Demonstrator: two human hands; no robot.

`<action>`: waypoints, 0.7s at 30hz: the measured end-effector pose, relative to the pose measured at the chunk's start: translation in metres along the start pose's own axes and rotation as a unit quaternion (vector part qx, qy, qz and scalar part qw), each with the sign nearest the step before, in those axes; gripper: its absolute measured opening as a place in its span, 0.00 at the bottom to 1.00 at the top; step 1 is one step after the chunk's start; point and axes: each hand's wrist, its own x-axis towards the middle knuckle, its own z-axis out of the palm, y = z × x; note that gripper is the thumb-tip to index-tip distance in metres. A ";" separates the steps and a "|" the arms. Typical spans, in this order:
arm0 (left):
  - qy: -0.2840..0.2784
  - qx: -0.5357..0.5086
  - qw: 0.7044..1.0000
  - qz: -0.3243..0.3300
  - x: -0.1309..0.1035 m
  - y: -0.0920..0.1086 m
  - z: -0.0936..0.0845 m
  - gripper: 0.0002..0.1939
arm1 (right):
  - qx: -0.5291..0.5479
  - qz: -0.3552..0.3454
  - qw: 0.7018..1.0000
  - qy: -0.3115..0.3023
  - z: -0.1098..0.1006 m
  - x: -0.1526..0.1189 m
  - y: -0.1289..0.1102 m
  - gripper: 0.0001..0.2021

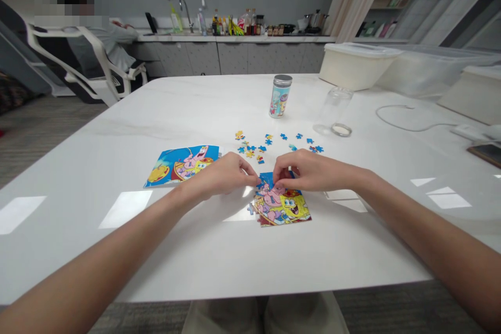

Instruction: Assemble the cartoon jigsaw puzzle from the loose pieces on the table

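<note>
A partly joined jigsaw puzzle (282, 206) with a yellow and pink cartoon picture lies flat in front of me. My left hand (235, 171) pinches at its upper left edge, fingertips by a blue puzzle piece (260, 181). Over the upper part of the puzzle, my right hand (301, 171) has its fingers bent together and touching the surface; what lies under them is hidden. One loose piece (251, 209) sits beside the left edge. Several loose pieces (250, 150) are scattered beyond my hands. A picture sheet (183, 164) with the same characters lies to the left.
Behind the pieces stands a cartoon-printed tin (280, 98) with a silver lid. A clear jar (337, 106) and a ring-shaped lid (341, 130) are right of it. Storage boxes (356, 67), a cable (407, 128) and a phone (487, 152) line the right side. A person sits at far left.
</note>
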 end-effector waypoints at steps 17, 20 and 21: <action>-0.015 0.015 1.000 -0.005 0.002 -0.005 0.002 0.15 | -0.007 -0.012 0.998 -0.066 0.005 0.002 0.001 0.06; -0.014 0.011 1.000 -0.009 0.003 -0.006 0.002 0.15 | -0.009 -0.015 0.997 -0.069 0.006 0.003 0.002 0.07; -0.011 0.013 1.000 -0.007 0.004 -0.007 0.001 0.15 | -0.011 -0.015 0.998 -0.068 0.006 0.003 0.002 0.07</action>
